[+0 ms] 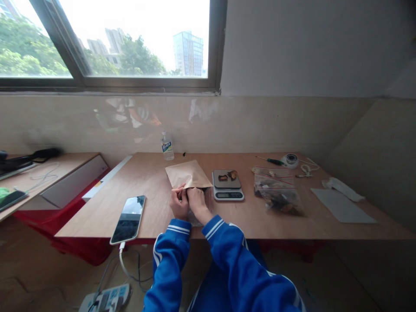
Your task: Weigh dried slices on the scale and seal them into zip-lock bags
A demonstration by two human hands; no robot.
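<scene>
Both hands pinch the near edge of a brown paper pouch [188, 174], the left hand [179, 203] and right hand [196, 201] pressed side by side, fingers closed on the paper. The pouch lies flat on a wooden table [247, 219], just left of a small digital scale [227, 185], its far end pointing toward the wall. What the fingers hold at the pouch's mouth besides paper cannot be made out. Blue sleeves with white stripes [214, 242] run back from the wrists, below and left of the scale. Two brownish pieces [228, 176] sit on the scale's platform. Just right of the scale lie clear zip bags [277, 194] with dark contents. Farther right of it rests a pale sheet [341, 206], and behind that, toward the wall, a green-handled screwdriver [271, 161] and a roll of tape [290, 160]. Behind the scale and to its left stands a water bottle [167, 146]. Well left of the scale, a smartphone [128, 219] lies at the table's front edge, cable attached.
</scene>
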